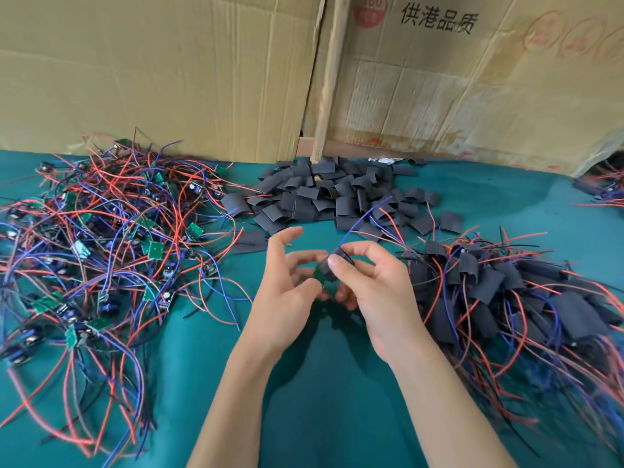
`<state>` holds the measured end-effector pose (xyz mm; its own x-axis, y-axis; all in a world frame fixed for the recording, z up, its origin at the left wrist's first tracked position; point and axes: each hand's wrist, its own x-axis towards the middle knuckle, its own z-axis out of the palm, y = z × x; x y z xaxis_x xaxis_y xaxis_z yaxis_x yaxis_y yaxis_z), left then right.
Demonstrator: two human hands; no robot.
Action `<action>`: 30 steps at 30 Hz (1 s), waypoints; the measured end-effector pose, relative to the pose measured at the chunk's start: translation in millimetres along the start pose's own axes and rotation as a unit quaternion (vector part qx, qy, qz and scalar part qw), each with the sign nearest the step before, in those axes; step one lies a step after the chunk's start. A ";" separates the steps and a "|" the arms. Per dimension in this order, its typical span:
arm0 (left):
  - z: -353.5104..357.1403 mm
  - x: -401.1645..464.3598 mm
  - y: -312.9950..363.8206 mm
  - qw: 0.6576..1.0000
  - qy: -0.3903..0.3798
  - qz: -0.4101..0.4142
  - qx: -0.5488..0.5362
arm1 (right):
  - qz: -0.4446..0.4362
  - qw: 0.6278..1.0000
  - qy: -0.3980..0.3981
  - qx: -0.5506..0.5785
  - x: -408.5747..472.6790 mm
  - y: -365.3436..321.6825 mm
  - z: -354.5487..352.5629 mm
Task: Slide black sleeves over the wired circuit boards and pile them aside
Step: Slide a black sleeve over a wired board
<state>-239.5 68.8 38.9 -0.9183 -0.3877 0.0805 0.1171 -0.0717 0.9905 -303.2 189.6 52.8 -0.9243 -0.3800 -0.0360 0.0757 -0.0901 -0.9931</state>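
Observation:
Above the middle of the green cloth point(337, 383), my right hand point(371, 282) pinches a black sleeve point(332, 265) between thumb and fingers. A small green circuit board point(319, 274) sticks out of the sleeve's left end, and my left hand point(287, 285) pinches that board at its fingertips. A blue wire point(364, 216) runs up and right from the sleeve. Bare wired boards point(101, 238) lie tangled at the left. Loose black sleeves point(331, 194) are heaped at the back centre. Sleeved boards point(513, 298) pile up at the right.
Flattened cardboard boxes point(169, 72) stand upright along the back of the table, with a wooden strip point(329, 79) between them. More wired parts point(604, 189) lie at the far right edge.

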 end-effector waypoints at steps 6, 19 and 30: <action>-2.5 2.7 -2.9 0.999 0.049 0.009 -0.005 | 0.006 0.999 0.013 0.049 2.5 -4.2 -3.0; -4.4 2.4 2.2 0.989 0.106 0.001 -0.105 | 0.037 0.987 -0.089 0.130 0.7 -4.5 -2.8; -1.5 1.9 4.0 0.994 0.059 0.008 -0.096 | 0.049 0.987 -0.078 0.132 -2.3 -9.0 -0.2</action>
<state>-240.2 66.4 42.8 -0.8660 -0.4949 0.0719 0.2126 -0.2341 0.9487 -301.9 191.5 61.8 -0.8405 -0.5338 -0.0931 0.2759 -0.2738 -0.9214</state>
